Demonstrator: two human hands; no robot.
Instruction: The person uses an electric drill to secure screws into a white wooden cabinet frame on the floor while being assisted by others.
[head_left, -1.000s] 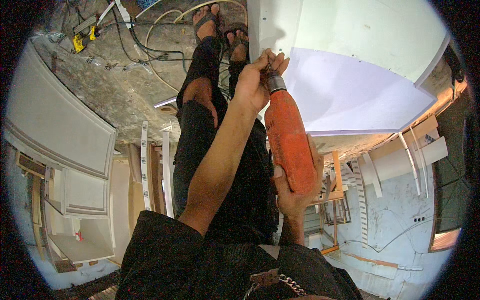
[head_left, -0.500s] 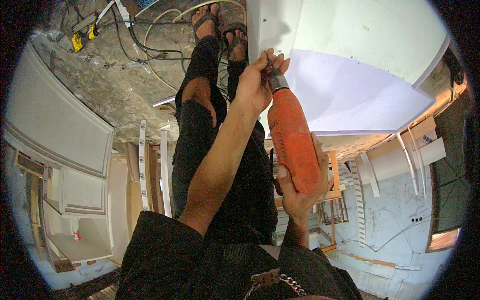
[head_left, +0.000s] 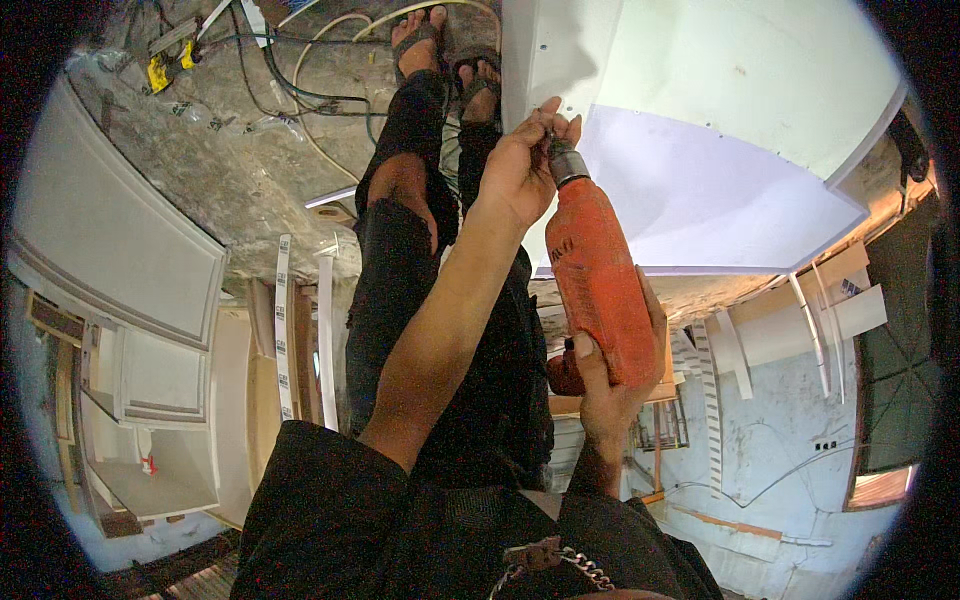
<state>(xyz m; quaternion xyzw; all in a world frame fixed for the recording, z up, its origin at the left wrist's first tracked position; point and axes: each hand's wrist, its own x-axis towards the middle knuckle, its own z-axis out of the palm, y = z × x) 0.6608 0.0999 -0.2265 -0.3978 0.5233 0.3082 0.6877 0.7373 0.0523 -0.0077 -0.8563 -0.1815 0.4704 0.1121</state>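
An orange power drill (head_left: 600,270) points away from me over the edge of a white panel (head_left: 720,80). My right hand (head_left: 620,385) is closed round the drill's rear body, thumb along its near side. At the front, my left hand (head_left: 520,165) is closed by the metal chuck (head_left: 568,162), its fingers pinched together around the bit end. Whatever small thing those fingertips hold is hidden. Beneath the fingers, the white panel has a few small dark spots near its left edge. A pale lilac area (head_left: 690,190) covers its nearer part.
Cables (head_left: 310,95) wind across the rough floor (head_left: 240,190) at the left of my feet. A yellow tool (head_left: 157,74) lies at the far left. White cabinets (head_left: 120,210) stand along the left side. Thin strips (head_left: 284,330) stand behind my legs, and boards lean at the right wall.
The drill and both hands have shifted slightly right, and the drill's body has rolled a little. My right thumb has moved on the drill. My left fingers stay at the chuck.
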